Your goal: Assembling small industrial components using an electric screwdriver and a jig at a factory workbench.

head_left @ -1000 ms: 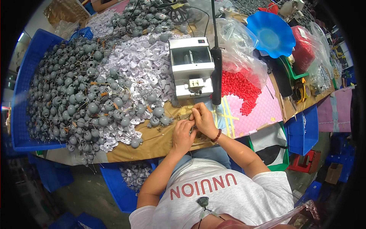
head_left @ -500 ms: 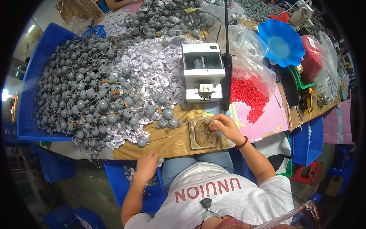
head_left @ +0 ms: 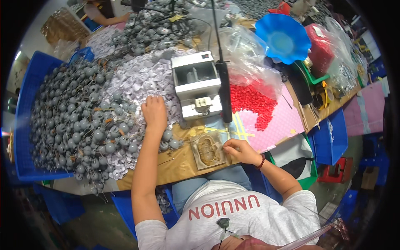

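Note:
My left hand point(head_left: 155, 113) reaches onto the heap of small white plastic parts point(head_left: 143, 77), its fingers stretched forward over them. Nothing shows in that hand, though its underside is hidden. Close to it lies a large pile of grey round balls with thin wires point(head_left: 85, 121). My right hand point(head_left: 242, 152) is held beside a square block with a shaped hollow point(head_left: 207, 151). Its thumb and fingertips are pressed together; anything between them is too small to make out.
A white machine point(head_left: 197, 85) with a dark window stands behind the block, next to a black upright post point(head_left: 224, 91). Right of it are red pellets point(head_left: 252, 104), a blue wavy-edged bowl point(head_left: 283, 39) and plastic bags. A blue crate point(head_left: 31, 125) borders the left; another person's arm point(head_left: 106, 18) shows far off.
My left hand has moved from the table's front edge, where a grey ball was at its fingers, up to the white parts. My right hand has shifted slightly down, beside the block.

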The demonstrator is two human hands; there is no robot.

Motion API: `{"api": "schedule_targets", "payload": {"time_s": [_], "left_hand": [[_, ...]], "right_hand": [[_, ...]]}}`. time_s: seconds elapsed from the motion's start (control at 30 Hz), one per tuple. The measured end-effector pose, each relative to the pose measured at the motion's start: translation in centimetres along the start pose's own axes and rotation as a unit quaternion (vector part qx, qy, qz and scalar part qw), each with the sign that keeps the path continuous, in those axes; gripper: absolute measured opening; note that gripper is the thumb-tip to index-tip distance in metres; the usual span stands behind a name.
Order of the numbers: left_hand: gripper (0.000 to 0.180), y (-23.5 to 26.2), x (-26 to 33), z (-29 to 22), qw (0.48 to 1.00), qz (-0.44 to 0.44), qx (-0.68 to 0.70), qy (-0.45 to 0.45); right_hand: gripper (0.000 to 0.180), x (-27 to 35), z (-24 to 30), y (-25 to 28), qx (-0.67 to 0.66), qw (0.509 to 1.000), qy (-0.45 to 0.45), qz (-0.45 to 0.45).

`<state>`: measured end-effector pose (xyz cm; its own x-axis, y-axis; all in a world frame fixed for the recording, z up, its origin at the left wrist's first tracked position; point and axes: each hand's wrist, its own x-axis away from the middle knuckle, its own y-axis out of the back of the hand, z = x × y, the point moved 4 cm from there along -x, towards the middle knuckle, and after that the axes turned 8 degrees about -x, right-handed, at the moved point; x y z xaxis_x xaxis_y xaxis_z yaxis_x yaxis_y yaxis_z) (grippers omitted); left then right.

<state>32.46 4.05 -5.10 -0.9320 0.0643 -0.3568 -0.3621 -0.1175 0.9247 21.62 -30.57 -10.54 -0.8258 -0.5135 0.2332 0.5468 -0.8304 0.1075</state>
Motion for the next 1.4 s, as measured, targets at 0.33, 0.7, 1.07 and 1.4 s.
{"api": "schedule_targets", "payload": {"time_s": [0.33,0.7,1.07,1.4], "left_hand": [[0.03,7.9,6.0,-8.0,0.953,0.036,0.295,-0.061],[0.034,4.5,14.8,-13.3,0.929,0.01,0.333,-0.165],[0.045,4.0,14.4,-12.5,0.909,0.068,0.412,0.01],[0.03,5.3,14.3,-7.0,0.943,-0.023,0.331,0.012]], "right_hand": [[0.006,-3.5,-0.4,14.2,0.503,0.822,0.124,-0.235],[0.005,-5.6,-1.4,13.3,0.558,0.794,0.127,-0.203],[0.02,-4.2,6.2,2.9,0.205,0.935,0.283,-0.053],[0.023,-3.5,4.5,-5.4,0.4,0.825,0.395,0.061]]}}
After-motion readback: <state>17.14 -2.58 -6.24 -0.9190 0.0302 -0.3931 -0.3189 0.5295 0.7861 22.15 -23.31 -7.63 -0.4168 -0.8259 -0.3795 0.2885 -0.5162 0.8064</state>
